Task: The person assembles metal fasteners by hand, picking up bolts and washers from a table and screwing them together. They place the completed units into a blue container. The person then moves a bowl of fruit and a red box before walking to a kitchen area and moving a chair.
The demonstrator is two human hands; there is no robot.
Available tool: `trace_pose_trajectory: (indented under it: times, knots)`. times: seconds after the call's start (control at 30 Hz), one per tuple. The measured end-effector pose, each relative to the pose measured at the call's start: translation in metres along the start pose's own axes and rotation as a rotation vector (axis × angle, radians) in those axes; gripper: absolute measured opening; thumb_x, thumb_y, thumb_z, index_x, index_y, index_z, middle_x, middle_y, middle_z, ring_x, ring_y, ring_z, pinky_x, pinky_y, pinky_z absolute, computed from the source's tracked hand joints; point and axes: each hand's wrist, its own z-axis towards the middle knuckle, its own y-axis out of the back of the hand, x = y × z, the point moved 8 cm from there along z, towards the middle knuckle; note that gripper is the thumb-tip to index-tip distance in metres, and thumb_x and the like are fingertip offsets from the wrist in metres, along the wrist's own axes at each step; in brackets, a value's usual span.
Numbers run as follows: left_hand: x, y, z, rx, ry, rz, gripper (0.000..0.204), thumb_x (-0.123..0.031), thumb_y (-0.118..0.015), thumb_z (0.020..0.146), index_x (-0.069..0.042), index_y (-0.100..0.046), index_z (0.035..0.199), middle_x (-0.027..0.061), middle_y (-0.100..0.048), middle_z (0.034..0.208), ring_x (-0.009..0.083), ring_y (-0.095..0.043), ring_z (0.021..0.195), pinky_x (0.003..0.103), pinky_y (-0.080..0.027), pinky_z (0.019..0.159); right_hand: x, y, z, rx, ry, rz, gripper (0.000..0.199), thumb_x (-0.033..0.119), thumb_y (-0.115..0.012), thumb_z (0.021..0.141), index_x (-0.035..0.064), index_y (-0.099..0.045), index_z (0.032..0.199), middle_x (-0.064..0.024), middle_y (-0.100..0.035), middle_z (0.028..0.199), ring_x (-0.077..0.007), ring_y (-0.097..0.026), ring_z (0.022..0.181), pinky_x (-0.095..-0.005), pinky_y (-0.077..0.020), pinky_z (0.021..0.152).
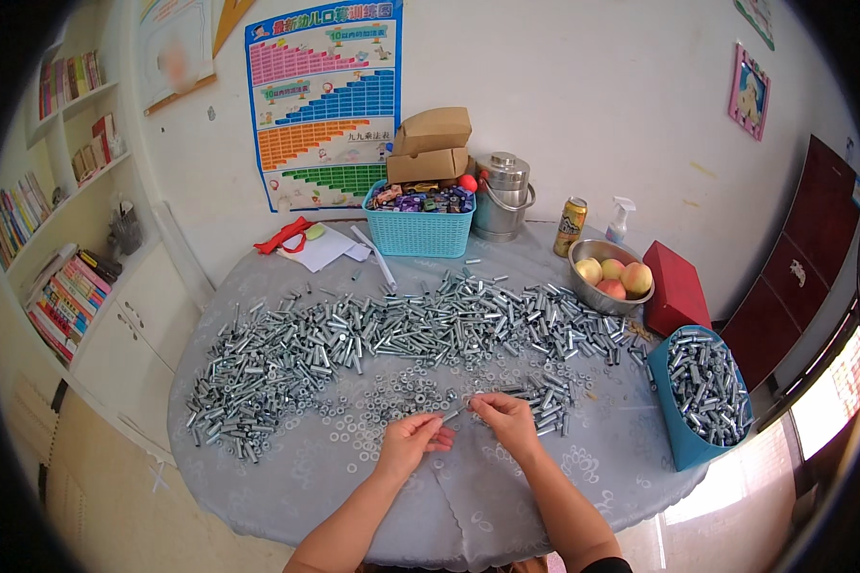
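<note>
My left hand (412, 443) pinches a slim silver bolt (454, 414) between thumb and fingers, and the bolt slants up to the right. At its far end the fingertips of my right hand (506, 420) are pressed together. Whatever they grip there is too small to tell. Just beyond my hands lies a loose patch of small nuts and washers (406, 393). A wide heap of metal bolts and sleeves (430, 325) arcs behind that patch, from the left side across to the right. A smaller group of sleeves (549, 401) lies to the right of my right hand.
A blue bin (674, 420) full of metal sleeves stands at the table's right edge. Behind it are a red box (677, 286), a steel bowl (597, 298) of fruit, a can (570, 227) and a spray bottle (619, 222). A turquoise basket (419, 234) and steel canister (500, 196) stand at the back.
</note>
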Motion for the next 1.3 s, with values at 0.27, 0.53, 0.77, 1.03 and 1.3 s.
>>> trace_pose_trajectory:
  times: [0.27,0.53,0.77,1.03,1.3]
  knots:
    - [0.000,-0.005,-0.003,0.041,0.048,-0.022,0.025,-0.010,-0.051,0.092,0.009,-0.055,0.108,0.0184,-0.064,0.088,0.0221,-0.064,0.075,0.029,-0.056,0.066,-0.001,-0.005,-0.001,0.069,-0.066,0.120,0.020,0.010,-0.060,0.086,-0.0009,-0.066,0.102,-0.0046,-0.066,0.094,-0.0090,-0.060,0.083,-0.0213,-0.0468,0.076]
    - [0.004,-0.005,-0.003,0.046,0.129,-0.071,0.025,-0.013,-0.053,0.091,0.008,-0.055,0.106,0.0182,-0.064,0.088,0.0227,-0.065,0.075,0.030,-0.056,0.068,0.007,-0.006,-0.004,0.075,0.028,-0.023,0.021,0.012,-0.059,0.087,0.0040,-0.066,0.105,-0.0041,-0.065,0.091,-0.0087,-0.058,0.082,-0.0217,-0.0449,0.074]
    - [0.009,-0.004,-0.004,0.067,0.166,-0.066,0.026,-0.015,-0.054,0.091,0.007,-0.055,0.106,0.0175,-0.064,0.088,0.0219,-0.064,0.074,0.031,-0.055,0.068,0.017,-0.008,-0.009,0.079,0.149,-0.242,0.020,0.012,-0.057,0.087,0.0055,-0.067,0.103,-0.0068,-0.064,0.090,-0.0106,-0.057,0.080,-0.0234,-0.0443,0.071]
    - [0.009,-0.006,-0.004,0.085,0.190,-0.049,0.027,-0.015,-0.054,0.091,0.007,-0.055,0.106,0.0166,-0.064,0.087,0.0211,-0.064,0.073,0.030,-0.055,0.067,0.020,-0.010,-0.009,0.055,0.156,-0.222,0.021,0.017,-0.056,0.089,0.0043,-0.068,0.101,-0.0066,-0.064,0.085,-0.0114,-0.056,0.077,-0.0242,-0.0438,0.068]
    - [0.003,-0.004,-0.003,0.131,0.135,-0.230,0.022,-0.015,-0.053,0.091,0.004,-0.056,0.102,0.0158,-0.064,0.087,0.0209,-0.064,0.072,0.032,-0.056,0.066,0.030,-0.021,-0.011,0.157,0.235,-0.244,0.023,0.019,-0.053,0.092,0.0041,-0.066,0.104,-0.0083,-0.064,0.087,-0.0159,-0.057,0.081,-0.0275,-0.0447,0.073]
